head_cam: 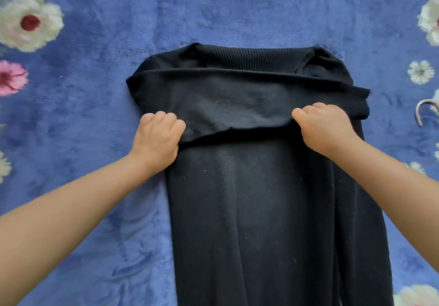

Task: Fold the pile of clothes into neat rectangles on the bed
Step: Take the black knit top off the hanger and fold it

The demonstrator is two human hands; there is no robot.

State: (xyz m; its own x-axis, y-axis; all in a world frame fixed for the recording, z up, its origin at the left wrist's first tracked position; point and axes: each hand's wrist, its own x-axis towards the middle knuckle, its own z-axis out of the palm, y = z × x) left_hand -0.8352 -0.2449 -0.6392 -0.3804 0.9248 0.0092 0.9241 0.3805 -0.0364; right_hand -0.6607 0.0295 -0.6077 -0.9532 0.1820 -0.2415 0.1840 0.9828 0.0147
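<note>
Two bare forearms come in from the lower corners of the view, one on each side, and each ends in a hand. No sleeve shows on either arm: both are uncovered from the frame edge all the way to the wrist. The left hand (158,137) wears no ring, watch, bracelet or glove, and the right hand (326,126) is just as plain. The wrists carry no band or strap. Both forearms look smooth, with no visible marks, tattoos or plasters on the parts that show. The knuckles of both hands are rounded and in plain view. Nothing above the forearms appears in the view.
</note>
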